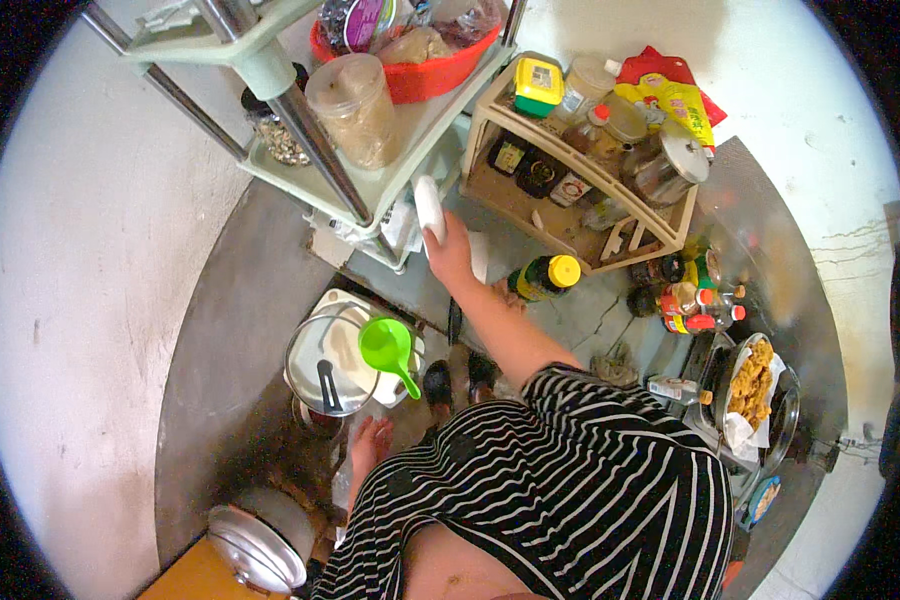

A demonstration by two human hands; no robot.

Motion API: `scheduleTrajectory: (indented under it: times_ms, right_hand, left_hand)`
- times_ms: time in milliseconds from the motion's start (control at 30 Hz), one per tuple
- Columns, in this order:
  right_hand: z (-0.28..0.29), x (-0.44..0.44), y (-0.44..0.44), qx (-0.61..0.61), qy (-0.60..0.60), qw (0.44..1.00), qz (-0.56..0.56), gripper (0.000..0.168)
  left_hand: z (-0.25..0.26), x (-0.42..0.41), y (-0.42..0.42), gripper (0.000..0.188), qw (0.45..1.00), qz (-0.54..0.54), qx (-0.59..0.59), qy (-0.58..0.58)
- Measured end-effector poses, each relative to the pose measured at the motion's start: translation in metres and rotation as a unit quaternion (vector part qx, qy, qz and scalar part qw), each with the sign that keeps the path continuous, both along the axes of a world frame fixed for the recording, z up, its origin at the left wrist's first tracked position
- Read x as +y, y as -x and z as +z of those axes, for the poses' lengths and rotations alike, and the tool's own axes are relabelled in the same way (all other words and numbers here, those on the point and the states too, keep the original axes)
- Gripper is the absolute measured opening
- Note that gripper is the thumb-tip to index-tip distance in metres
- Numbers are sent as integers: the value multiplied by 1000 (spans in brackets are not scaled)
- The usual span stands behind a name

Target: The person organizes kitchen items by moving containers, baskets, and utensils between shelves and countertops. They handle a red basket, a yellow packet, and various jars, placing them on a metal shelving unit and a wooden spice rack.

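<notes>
My right hand (pixel 450 255) reaches forward, gripping a smooth white elongated object (pixel 429 206), perhaps a roll, beside the lower part of the shelf rack. Just past my forearm stands a dark bottle (pixel 544 279) with a yellow cap. Low by my left side, my left hand (pixel 370 441) has its fingers a little apart, with nothing seen in them. Ahead of that hand is a round glass lid (pixel 333 360) with a black handle. A green plastic ladle (pixel 387 343) overlaps the lid's right edge.
A pale shelf rack (pixel 379 184) holds a clear jar (pixel 354 112) and a red basket (pixel 420 81). A beige condiment rack (pixel 585 135) stands at the back, with several bottles (pixel 694 300) beside it. Fried food (pixel 751 382) sits at right; a metal pan lid (pixel 259 544) lies lower left.
</notes>
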State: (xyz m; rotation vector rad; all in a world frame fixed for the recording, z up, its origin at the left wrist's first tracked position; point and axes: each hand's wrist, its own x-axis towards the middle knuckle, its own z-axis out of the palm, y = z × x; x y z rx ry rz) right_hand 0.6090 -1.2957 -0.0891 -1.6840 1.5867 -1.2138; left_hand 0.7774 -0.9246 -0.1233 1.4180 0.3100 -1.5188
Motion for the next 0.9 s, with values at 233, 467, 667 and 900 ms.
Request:
scheduleTrajectory:
  times_ms: [233, 467, 667, 900]
  right_hand:
    - [142, 83, 98, 29, 71, 996, 39, 52]
    - [264, 27, 118, 85, 162, 977, 111, 46]
    - [281, 19, 79, 49, 156, 979, 121, 39]
    - [259, 6, 38, -26, 160, 942, 293, 37]
  left_hand:
    - [-10, -12, -14, 42, 996, -62, 24, 60]
    - [7, -50, -4, 43, 996, -28, 13, 85]
    - [1, -50, -17, 47, 989, -19, 36, 140]
    - [-22, -30, -29, 39, 993, -1, 11, 114]
